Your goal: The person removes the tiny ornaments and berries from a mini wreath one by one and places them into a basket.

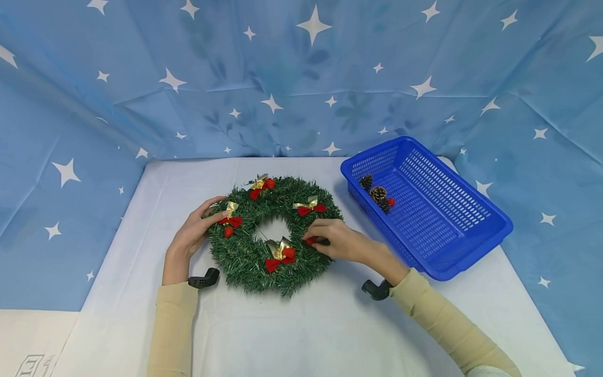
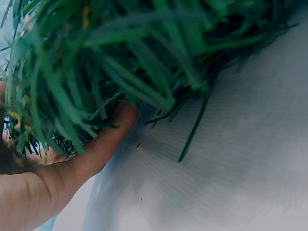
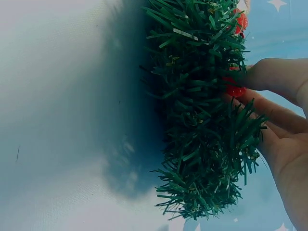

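A green Christmas wreath (image 1: 256, 212) lies on the white table, with red bows, gold leaves and red berries fixed around it. My left hand (image 1: 194, 229) grips its left edge, thumb beside the red bow (image 1: 231, 221) there. In the left wrist view, green needles (image 2: 120, 57) hide most of that hand's fingers. On the wreath's right side, my right hand (image 1: 341, 240) pinches a small red berry (image 3: 235, 90) between thumb and fingers, against the needles. Other bows sit at the top, upper right (image 1: 311, 208) and bottom (image 1: 280, 261) of the ring.
A blue plastic basket (image 1: 464, 191) stands slanted at the right of the table. Several pine cones (image 1: 378, 193) and a red berry (image 1: 391, 202) lie at its left end. A blue star-patterned cloth (image 1: 264, 63) hangs behind and at both sides.
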A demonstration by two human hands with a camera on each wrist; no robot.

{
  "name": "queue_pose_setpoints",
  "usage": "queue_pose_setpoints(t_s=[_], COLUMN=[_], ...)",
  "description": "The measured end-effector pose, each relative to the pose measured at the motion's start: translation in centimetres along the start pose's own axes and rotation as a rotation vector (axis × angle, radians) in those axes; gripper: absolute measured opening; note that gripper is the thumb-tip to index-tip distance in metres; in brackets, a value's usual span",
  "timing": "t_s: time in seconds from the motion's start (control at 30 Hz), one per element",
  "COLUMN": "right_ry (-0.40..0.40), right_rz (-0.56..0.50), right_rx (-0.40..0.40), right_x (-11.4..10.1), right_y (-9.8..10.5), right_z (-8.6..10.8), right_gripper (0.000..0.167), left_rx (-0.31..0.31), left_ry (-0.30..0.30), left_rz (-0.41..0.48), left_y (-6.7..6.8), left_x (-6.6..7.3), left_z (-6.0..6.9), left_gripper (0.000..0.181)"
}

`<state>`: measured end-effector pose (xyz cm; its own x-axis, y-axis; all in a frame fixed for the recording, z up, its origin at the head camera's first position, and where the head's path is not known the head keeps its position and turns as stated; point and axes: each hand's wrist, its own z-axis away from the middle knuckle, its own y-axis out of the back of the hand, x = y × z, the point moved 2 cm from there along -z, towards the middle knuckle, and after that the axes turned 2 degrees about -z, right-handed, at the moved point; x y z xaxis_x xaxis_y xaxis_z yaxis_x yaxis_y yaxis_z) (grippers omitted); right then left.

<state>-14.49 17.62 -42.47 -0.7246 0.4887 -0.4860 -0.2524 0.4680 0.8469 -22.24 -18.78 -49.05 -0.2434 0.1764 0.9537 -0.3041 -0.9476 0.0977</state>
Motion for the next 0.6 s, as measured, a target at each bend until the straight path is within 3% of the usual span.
queue_pose_setpoints(t_s=[0.6], right_ry=[-0.002], right_rz=[0.003], right_rx=[-0.001], right_x=[-0.15], right_y=[0.51], right_z=[0.20], right_gripper=[0.027], left_rx=[-0.006], left_ry=[0.001], left_rz=[0.005], left_y=[-0.05], left_x=[0.19], left_z=[0.03], left_gripper=[0.072])
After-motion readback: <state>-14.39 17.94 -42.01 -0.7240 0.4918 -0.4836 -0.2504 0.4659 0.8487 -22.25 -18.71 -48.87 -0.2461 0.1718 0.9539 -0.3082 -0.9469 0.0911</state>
